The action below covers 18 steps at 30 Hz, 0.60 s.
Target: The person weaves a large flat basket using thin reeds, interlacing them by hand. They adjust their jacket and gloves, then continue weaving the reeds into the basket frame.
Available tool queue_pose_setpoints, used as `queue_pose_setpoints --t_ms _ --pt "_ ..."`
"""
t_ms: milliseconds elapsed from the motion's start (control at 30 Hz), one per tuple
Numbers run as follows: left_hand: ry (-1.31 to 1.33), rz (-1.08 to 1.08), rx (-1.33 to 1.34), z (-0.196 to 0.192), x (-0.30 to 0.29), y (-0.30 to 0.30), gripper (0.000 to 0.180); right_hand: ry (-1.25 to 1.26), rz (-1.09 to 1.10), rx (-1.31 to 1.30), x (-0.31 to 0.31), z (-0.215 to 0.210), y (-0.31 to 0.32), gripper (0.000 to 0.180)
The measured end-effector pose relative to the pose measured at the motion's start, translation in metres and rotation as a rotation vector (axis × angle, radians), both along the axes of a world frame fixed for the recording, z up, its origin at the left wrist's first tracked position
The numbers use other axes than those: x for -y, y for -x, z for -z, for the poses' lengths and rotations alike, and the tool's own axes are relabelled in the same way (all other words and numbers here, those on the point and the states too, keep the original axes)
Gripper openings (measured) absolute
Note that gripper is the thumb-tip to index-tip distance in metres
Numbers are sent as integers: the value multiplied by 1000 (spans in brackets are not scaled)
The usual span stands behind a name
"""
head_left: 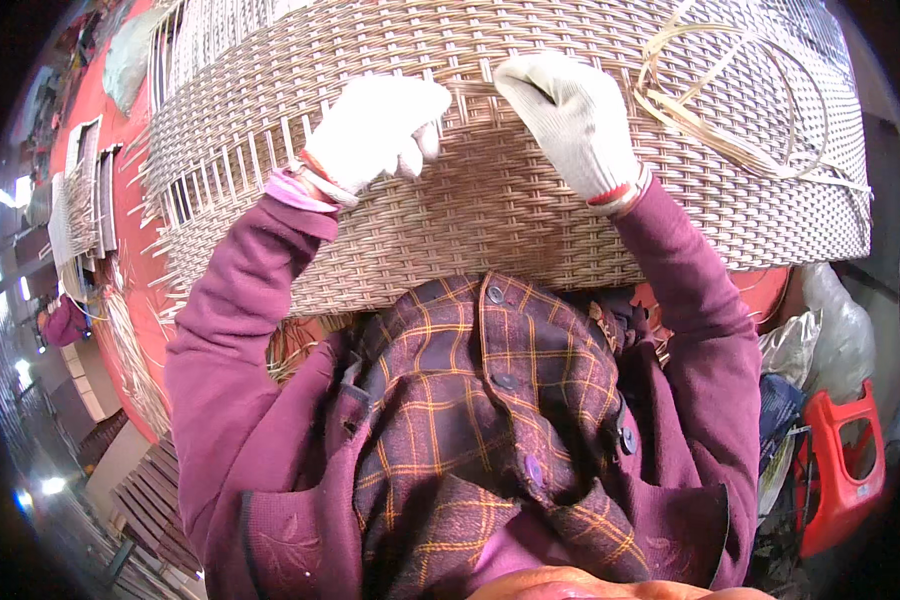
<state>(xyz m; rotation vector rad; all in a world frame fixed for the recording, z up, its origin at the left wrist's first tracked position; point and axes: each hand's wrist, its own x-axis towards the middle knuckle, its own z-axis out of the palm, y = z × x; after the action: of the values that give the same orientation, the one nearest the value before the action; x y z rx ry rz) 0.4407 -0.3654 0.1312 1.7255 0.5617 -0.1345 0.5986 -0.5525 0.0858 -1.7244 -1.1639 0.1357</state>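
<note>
A large tan woven wicker panel (490, 200) curves across the upper half of the view, right in front of me. Both my hands wear white knit gloves. My left hand (380, 130) presses on the weave left of centre, fingers curled against the strands. My right hand (570, 115) is closed on a strand at the panel's upper middle, pinching it between thumb and fingers. Loose unwoven strand ends stick out along the panel's left edge (200, 190). A coil of loose tan strands (730, 110) lies on the panel at the upper right.
A red plastic stool (840, 470) stands at the lower right beside crumpled plastic bags (820, 330). Another partly woven piece (80, 210) lies on the red floor at the left. A person in a purple top (65, 320) is at the far left.
</note>
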Motion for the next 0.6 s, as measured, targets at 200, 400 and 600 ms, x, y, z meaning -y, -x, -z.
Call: queue_pose_setpoints --t_ms 200,400,600 --pt "89 98 -69 28 -6 -4 33 222 9 441 -2 13 7 12" --pt "106 227 -112 28 -22 -22 34 192 -17 408 -24 29 11 13" --pt "-146 519 111 29 -44 -41 32 -105 45 160 -25 9 22 16"
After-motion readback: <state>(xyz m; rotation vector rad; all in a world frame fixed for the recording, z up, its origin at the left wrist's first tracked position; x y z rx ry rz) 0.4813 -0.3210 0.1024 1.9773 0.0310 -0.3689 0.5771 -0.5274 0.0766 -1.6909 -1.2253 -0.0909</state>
